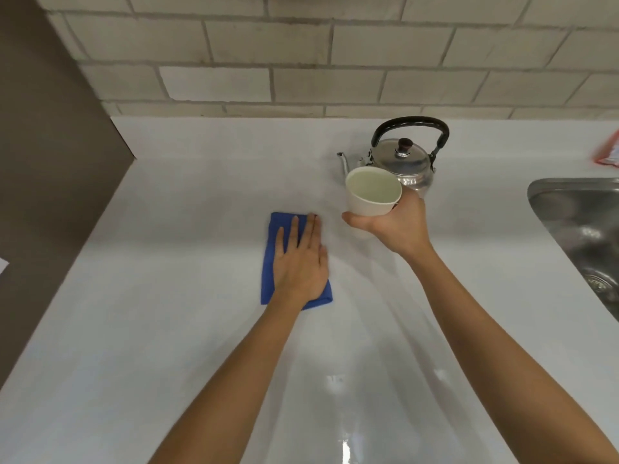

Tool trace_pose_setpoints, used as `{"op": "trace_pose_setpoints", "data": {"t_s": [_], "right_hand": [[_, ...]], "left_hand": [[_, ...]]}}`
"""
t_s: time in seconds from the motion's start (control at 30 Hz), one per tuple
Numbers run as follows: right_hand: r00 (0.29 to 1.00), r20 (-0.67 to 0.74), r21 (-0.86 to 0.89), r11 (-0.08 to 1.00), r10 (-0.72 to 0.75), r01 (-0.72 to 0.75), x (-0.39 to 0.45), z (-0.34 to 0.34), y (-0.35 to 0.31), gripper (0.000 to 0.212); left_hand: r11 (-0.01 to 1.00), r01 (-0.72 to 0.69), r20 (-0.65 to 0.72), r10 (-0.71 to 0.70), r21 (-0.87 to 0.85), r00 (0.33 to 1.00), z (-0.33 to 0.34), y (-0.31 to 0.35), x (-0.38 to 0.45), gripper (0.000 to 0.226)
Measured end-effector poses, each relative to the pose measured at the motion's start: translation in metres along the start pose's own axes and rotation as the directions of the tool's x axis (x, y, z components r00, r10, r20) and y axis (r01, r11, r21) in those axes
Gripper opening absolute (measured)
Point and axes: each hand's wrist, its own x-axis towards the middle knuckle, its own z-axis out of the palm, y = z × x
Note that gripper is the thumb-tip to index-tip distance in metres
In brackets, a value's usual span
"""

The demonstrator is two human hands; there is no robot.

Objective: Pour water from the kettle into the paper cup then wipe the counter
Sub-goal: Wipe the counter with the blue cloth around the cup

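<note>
The left hand lies flat, fingers spread, on a blue cloth on the white counter. Just right of it, the right hand grips the filled cup, lifted in front of the kettle; a sink lies far right.

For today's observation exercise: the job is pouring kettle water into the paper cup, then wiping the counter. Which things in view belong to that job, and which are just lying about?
Belong to the job:
kettle
paper cup, held in the right hand
blue cloth, under the left hand
counter

Just lying about:
sink
red packet at the right edge
</note>
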Motion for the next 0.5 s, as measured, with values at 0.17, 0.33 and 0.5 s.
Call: {"op": "trace_pose_setpoints", "data": {"t_s": [0.17,0.33,0.5], "right_hand": [[1.000,0.021,-0.006,1.000,0.020,-0.020,-0.007,0.001,0.003,0.045],[0.999,0.046,0.020,1.000,-0.017,0.016,-0.015,0.007,-0.001,0.048],[0.999,0.040,0.030,1.000,-0.003,0.002,-0.024,0.023,-0.001,0.049]], "left_hand": [[0.981,-0.158,0.060,0.166,-0.108,0.984,0.012,0.060,-0.060,0.059],[0.946,-0.318,0.087,0.323,-0.067,0.942,0.009,0.042,-0.092,0.056],[0.980,-0.193,0.082,0.198,-0.055,0.977,-0.007,-0.021,-0.035,0.053]]}}
